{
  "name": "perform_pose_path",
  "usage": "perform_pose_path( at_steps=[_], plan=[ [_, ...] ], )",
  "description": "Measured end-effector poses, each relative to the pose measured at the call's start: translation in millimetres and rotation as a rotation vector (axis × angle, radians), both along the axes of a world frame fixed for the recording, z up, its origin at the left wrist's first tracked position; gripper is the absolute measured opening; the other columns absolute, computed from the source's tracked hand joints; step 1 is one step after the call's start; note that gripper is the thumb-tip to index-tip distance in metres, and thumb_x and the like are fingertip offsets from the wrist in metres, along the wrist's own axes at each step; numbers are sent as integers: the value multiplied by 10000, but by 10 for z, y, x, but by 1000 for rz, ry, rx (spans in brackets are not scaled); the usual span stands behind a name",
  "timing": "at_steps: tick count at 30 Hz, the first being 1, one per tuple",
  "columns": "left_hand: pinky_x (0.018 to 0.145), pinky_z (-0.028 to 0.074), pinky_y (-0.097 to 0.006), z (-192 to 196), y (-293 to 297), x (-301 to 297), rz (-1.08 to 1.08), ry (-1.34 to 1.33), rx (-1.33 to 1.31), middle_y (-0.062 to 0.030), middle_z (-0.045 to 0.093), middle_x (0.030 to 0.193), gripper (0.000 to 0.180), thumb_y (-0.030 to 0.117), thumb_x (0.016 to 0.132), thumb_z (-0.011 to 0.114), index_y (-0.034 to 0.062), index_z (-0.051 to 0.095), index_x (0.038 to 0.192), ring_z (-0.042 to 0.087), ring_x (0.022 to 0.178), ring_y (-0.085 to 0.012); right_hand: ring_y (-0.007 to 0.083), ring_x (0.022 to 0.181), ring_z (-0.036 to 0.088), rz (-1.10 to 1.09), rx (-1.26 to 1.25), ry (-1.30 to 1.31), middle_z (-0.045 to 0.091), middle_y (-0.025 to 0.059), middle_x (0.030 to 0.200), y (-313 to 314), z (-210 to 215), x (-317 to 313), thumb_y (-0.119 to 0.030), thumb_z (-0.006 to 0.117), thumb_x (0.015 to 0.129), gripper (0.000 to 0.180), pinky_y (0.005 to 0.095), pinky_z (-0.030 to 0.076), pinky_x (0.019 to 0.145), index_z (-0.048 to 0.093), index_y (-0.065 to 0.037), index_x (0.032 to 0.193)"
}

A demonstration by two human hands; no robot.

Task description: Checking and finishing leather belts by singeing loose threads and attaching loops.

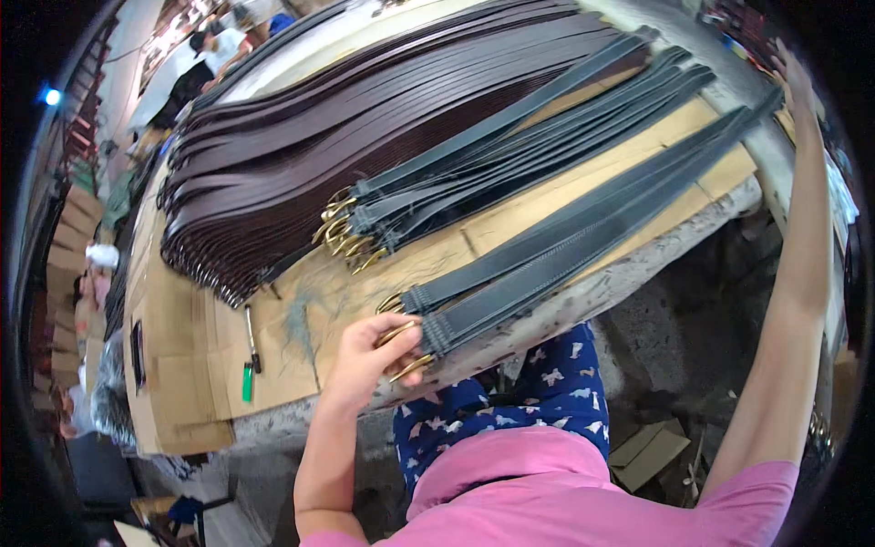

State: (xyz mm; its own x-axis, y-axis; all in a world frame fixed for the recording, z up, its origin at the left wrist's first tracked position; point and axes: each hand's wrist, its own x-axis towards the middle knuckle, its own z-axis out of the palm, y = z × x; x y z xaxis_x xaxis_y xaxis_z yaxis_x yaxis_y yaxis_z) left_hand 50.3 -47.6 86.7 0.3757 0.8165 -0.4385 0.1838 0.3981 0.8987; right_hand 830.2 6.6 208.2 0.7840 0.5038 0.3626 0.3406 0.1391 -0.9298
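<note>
My left hand (372,354) is closed on the gold-coloured buckle end of a black belt (538,281) at the near edge of the table. This belt runs to the far right beside another black one, whose buckle (392,303) rests just beyond my fingers. My right arm stretches out along the right side. At its end my right hand (795,80), small in the view, has its fingers extended near the belts' far tips; whether it touches them is unclear. A bundle of black belts (519,146) with gold-coloured buckles (342,235) lies farther in.
Layered dark brown straps (383,118) fill the back of the table. Cardboard (187,365) covers the surface, with a pen (252,339) and a green lighter (247,383) on it at left. Cardboard scrap (649,451) lies on the floor. Other people (219,50) are at the far left.
</note>
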Motion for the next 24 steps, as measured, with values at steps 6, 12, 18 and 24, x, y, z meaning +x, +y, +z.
perform_pose_path(
  at_steps=[6,12,18,24],
  plan=[
    [461,484,-233,-111,-17,-58,-86,44,29,-76,641,740,240,109,874,670,-7,624,1078,624,520,-139,106,939,614,437,-221,-187,670,38,1065,-986,-271,-1583,-246,568,945,280,251,458,881,652,-41,1116],
    [498,433,-206,-268,-159,-158,3,204,311,-49,634,747,200,64,820,713,-26,667,993,577,573,-107,57,581,576,682,-375,136,663,33,792,-1297,-935,-2457,-118,735,795,294,192,495,526,641,-34,1060],
    [732,449,-298,-210,-85,-136,4,456,635,-83,605,857,186,54,694,777,14,715,865,570,830,-173,70,518,595,833,-637,258,630,43,678,-1568,-1267,-2436,-70,727,785,169,179,446,406,592,-9,868],
    [723,450,-306,-139,212,-244,-62,482,815,-94,649,753,127,102,752,745,4,708,825,605,786,-201,68,426,522,779,-636,284,555,6,633,-1624,-1659,-2349,-94,713,793,188,198,419,353,528,-68,763]
  ],
)
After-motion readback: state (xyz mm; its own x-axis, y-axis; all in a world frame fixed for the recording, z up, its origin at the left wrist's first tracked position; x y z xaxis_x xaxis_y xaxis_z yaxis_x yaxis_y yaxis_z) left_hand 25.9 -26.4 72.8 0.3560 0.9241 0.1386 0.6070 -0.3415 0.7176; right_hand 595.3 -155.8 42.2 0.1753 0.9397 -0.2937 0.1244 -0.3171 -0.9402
